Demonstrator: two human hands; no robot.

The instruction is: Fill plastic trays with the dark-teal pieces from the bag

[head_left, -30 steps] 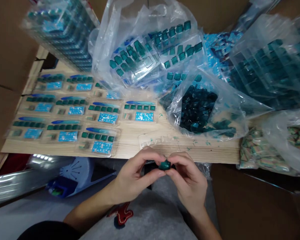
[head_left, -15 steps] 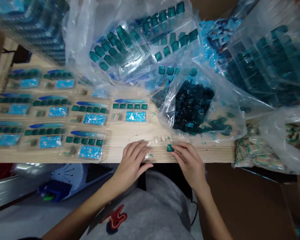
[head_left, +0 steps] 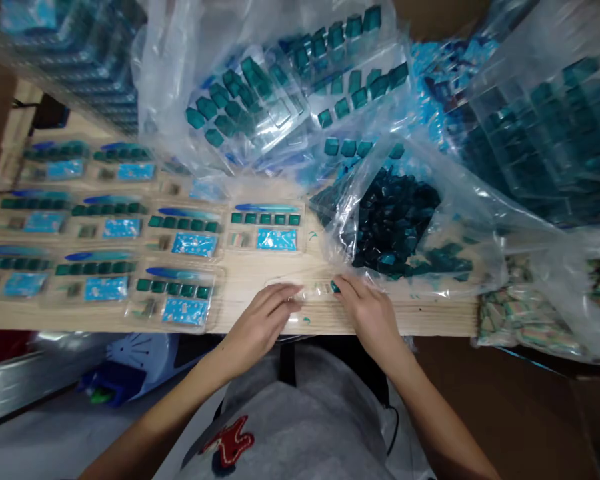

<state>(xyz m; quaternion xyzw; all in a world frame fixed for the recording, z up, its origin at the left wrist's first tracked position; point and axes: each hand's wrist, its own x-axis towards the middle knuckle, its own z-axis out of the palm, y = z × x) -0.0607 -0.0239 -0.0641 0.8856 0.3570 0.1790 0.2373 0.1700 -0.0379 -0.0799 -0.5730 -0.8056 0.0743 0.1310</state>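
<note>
A clear plastic blister tray (head_left: 310,292) lies near the table's front edge, between my hands. My left hand (head_left: 263,319) is closed on its left end, fingertips and thumb at the rim. In the fingers of my right hand (head_left: 369,320) is a small dark green cube (head_left: 335,287), at the right end of the tray's row of small pockets. My fingers partly cover the cube, so I cannot tell whether it sits in a pocket. Just behind my right hand, an open clear bag (head_left: 347,227) holds a heap of dark green cubes (head_left: 395,213).
Filled trays (head_left: 267,227) with cubes, blue packets and blue pointed strips stand in rows at left. Stacked trays (head_left: 95,73) rise behind them. A large bag of trays (head_left: 170,87) lies at the back. At right sits a bag of striped pieces (head_left: 525,313).
My right hand has moved left and brought the green cube to the end of the tray's pockets. My left thumb has drawn in towards its fingers at the tray. The view has shifted slightly.
</note>
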